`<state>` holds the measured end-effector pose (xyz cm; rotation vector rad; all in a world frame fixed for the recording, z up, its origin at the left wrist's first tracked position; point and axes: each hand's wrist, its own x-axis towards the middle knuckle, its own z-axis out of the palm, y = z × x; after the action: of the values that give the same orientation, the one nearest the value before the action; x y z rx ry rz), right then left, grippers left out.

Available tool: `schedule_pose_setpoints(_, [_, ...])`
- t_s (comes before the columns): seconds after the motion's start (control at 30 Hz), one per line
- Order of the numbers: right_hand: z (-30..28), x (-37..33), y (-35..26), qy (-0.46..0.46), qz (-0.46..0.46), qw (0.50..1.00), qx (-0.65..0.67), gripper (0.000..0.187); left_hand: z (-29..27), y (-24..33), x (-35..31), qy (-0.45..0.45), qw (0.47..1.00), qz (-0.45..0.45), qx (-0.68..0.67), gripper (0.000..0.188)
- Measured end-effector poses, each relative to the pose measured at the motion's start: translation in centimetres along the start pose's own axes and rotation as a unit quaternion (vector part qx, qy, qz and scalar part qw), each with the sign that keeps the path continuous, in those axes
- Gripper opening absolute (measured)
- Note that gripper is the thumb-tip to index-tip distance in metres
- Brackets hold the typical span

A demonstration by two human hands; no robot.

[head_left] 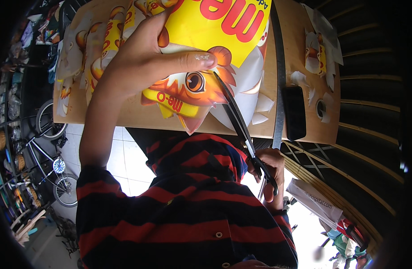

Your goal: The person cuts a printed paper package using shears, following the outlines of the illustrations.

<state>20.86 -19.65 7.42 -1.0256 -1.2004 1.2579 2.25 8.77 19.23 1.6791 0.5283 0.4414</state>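
My left hand (pixel 141 65) grips a glossy printed sheet (pixel 201 29), bright yellow at the top with an orange cartoon cat below. Its thumb lies across the cat's forehead, and its fingers are hidden behind the sheet. In my right hand (pixel 273 166), at the table's near edge, are long black scissors (pixel 235 112). The blades point up and away, with their tips against the cat's outline beside the eye. White paper (pixel 251 74) hangs around the cutout on the right. My right fingers are wrapped in the handles.
On the wooden table (pixel 136 117) lie more printed cat pieces (pixel 112 42) at the left and others (pixel 316 56) at the right. A long metal strip (pixel 279 67) crosses the table beside a black phone (pixel 295 112) and a tape roll (pixel 321 109). A bicycle (pixel 58 166) stands left.
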Motion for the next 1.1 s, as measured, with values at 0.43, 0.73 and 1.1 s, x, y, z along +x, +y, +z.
schedule_pose_setpoints(0.43, [-0.01,0.03,0.22,0.003,-0.002,1.0,-0.009,0.089,0.06,-0.44,-0.27,0.024,0.999,-0.027,-0.012,0.063])
schedule_pose_setpoints(0.73, [-0.64,0.07,0.52,-0.03,-0.006,1.0,0.002,0.094,0.1,-0.6,-0.31,0.006,1.0,-0.003,0.006,0.064])
schedule_pose_setpoints(1.1, [-0.26,0.06,0.36,0.002,0.007,1.0,-0.01,0.09,0.26,-0.44,-0.38,0.008,1.0,-0.016,-0.004,0.06])
